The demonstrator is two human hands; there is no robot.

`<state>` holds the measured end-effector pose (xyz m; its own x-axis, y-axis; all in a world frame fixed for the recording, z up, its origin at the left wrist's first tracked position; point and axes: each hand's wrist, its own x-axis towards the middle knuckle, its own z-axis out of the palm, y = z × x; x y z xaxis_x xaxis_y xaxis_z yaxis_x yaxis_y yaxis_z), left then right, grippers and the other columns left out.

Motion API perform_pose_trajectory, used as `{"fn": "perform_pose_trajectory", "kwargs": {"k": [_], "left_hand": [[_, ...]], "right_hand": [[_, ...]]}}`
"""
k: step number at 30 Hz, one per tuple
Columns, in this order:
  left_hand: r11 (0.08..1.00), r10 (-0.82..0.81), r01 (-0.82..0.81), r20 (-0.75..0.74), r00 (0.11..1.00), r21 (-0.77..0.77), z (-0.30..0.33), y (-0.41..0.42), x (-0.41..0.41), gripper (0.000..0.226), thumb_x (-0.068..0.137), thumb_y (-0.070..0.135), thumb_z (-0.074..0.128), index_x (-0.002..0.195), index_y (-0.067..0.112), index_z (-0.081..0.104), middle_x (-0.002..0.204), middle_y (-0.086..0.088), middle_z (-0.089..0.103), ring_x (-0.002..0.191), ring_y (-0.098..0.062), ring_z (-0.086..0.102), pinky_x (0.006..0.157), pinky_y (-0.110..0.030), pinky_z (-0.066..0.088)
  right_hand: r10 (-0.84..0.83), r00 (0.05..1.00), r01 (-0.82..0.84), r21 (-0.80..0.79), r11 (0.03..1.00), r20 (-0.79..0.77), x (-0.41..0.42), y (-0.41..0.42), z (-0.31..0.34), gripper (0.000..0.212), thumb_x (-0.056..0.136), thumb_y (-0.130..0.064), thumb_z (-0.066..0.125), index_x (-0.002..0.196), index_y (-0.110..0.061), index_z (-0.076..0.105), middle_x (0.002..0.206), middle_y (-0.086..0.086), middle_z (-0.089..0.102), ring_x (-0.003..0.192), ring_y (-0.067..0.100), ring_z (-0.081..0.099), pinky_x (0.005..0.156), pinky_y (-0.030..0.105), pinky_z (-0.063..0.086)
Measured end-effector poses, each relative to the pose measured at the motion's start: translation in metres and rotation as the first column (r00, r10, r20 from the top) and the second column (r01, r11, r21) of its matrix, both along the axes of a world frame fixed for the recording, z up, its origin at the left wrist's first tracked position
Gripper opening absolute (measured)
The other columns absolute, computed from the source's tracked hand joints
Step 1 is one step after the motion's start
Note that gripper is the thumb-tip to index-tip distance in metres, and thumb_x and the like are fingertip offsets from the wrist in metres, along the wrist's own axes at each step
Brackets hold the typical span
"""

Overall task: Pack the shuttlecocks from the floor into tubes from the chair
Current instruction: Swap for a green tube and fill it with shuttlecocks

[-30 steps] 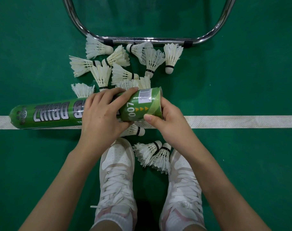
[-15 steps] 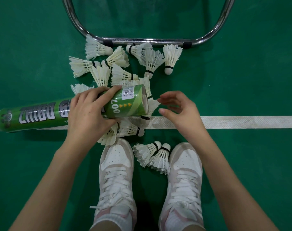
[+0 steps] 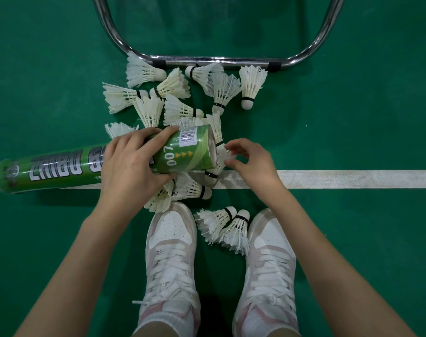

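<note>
A long green shuttlecock tube (image 3: pixel 61 166) lies almost level above the floor, its open end pointing right. My left hand (image 3: pixel 131 166) grips it near that end. Just to the right of the mouth, my right hand (image 3: pixel 251 161) pinches the feather tips of a white shuttlecock (image 3: pixel 220 156) between thumb and fingers. Several more shuttlecocks (image 3: pixel 175 110) lie scattered on the green floor beyond the tube, some partly hidden under it. Two more shuttlecocks (image 3: pixel 219 222) lie between my shoes.
The chrome tube frame of a chair (image 3: pixel 207 60) curves across the floor behind the pile. A white court line (image 3: pixel 353 178) runs left to right under my hands. My two white shoes (image 3: pixel 170 239) stand at the near side.
My right hand let go of the tube's end, drew back, then moved left onto a shuttlecock at the mouth. The tube shifted left, then slightly back to the right.
</note>
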<state>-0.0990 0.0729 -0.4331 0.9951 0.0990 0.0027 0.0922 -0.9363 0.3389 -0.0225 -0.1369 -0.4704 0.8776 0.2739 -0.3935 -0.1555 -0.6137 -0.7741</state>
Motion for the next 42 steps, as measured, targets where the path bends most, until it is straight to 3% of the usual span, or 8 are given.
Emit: {"fn": "perform_pose_trajectory", "kwargs": {"k": [5,8,12,20,26,33,37,42], "left_hand": [[1.0,-0.004,0.004,-0.005,1.0,0.005,-0.001,0.0,0.0,0.081,0.064,0.03,0.082,0.136,0.032,0.045,0.123,-0.005,0.056,0.113,-0.03,0.048,0.097,-0.043,0.029],[1.0,-0.003,0.003,-0.004,1.0,0.004,0.0,0.0,0.0,0.081,0.063,0.028,0.083,0.135,0.032,0.045,0.123,-0.005,0.056,0.113,-0.03,0.048,0.097,-0.043,0.029],[1.0,-0.003,0.003,-0.007,1.0,0.003,0.001,0.0,0.0,0.083,0.063,0.027,0.083,0.136,0.032,0.044,0.124,-0.004,0.056,0.114,-0.029,0.048,0.098,-0.042,0.028],[1.0,-0.019,0.019,0.003,1.0,-0.011,0.002,-0.007,0.001,0.083,0.063,0.027,0.083,0.136,0.032,0.044,0.123,-0.004,0.056,0.113,-0.028,0.048,0.097,-0.042,0.029],[0.998,-0.045,0.046,0.014,0.999,-0.036,0.005,-0.014,0.003,0.083,0.062,0.029,0.082,0.136,0.03,0.045,0.123,-0.004,0.056,0.112,-0.028,0.048,0.096,-0.041,0.029],[0.998,-0.057,0.059,0.046,0.997,-0.036,0.007,-0.02,0.005,0.075,0.066,0.038,0.069,0.136,0.029,0.044,0.121,-0.004,0.056,0.11,-0.027,0.048,0.093,-0.041,0.031],[0.998,-0.06,0.061,0.049,0.997,-0.031,0.007,-0.022,0.004,0.081,0.064,0.03,0.081,0.136,0.028,0.045,0.121,-0.005,0.056,0.11,-0.028,0.049,0.094,-0.042,0.031],[0.998,-0.062,0.063,0.048,0.997,-0.024,0.008,-0.023,0.004,0.082,0.063,0.029,0.082,0.136,0.028,0.045,0.121,-0.005,0.056,0.11,-0.028,0.049,0.093,-0.042,0.032]], "right_hand": [[0.07,0.997,-0.069,-0.064,0.996,0.014,-0.006,-0.002,-0.001,0.016,0.086,-0.015,0.064,0.101,-0.01,0.067,0.078,-0.018,0.046,0.097,0.017,0.052,0.08,0.022,0.039],[0.019,0.998,-0.016,-0.048,0.999,0.055,-0.008,-0.008,-0.001,0.014,0.085,-0.015,0.065,0.098,-0.008,0.067,0.079,-0.01,0.052,0.091,0.016,0.052,0.071,0.012,0.036],[-0.11,0.993,0.108,0.035,0.994,0.043,-0.011,-0.022,0.008,0.004,0.087,-0.018,0.063,0.091,-0.02,0.063,0.09,0.001,0.061,0.087,0.012,0.054,0.069,0.004,0.035],[-0.326,0.943,0.286,0.326,0.901,0.073,-0.008,-0.039,0.052,0.022,0.087,-0.008,0.062,0.08,-0.029,0.06,0.09,0.009,0.069,0.088,0.02,0.065,0.083,0.029,0.049],[-0.289,0.956,0.247,0.386,0.889,0.055,-0.011,-0.023,0.063,0.02,0.086,-0.009,0.064,0.082,-0.028,0.06,0.085,-0.004,0.067,0.084,0.012,0.064,0.081,0.022,0.051],[-0.278,0.96,0.234,0.417,0.878,0.046,-0.027,-0.006,0.062,0.012,0.089,-0.011,0.062,0.089,-0.024,0.06,0.09,0.004,0.068,0.091,0.017,0.065,0.085,0.029,0.052],[-0.279,0.96,0.249,0.439,0.863,0.003,-0.04,0.0,0.061,0.013,0.091,-0.014,0.058,0.089,-0.027,0.06,0.09,-0.002,0.067,0.091,0.014,0.063,0.085,0.031,0.051],[-0.226,0.974,0.202,0.464,0.863,-0.004,-0.049,0.006,0.063,0.009,0.094,-0.022,0.053,0.087,-0.024,0.059,0.08,-0.017,0.059,0.083,0.001,0.054,0.078,0.018,0.044]]}}
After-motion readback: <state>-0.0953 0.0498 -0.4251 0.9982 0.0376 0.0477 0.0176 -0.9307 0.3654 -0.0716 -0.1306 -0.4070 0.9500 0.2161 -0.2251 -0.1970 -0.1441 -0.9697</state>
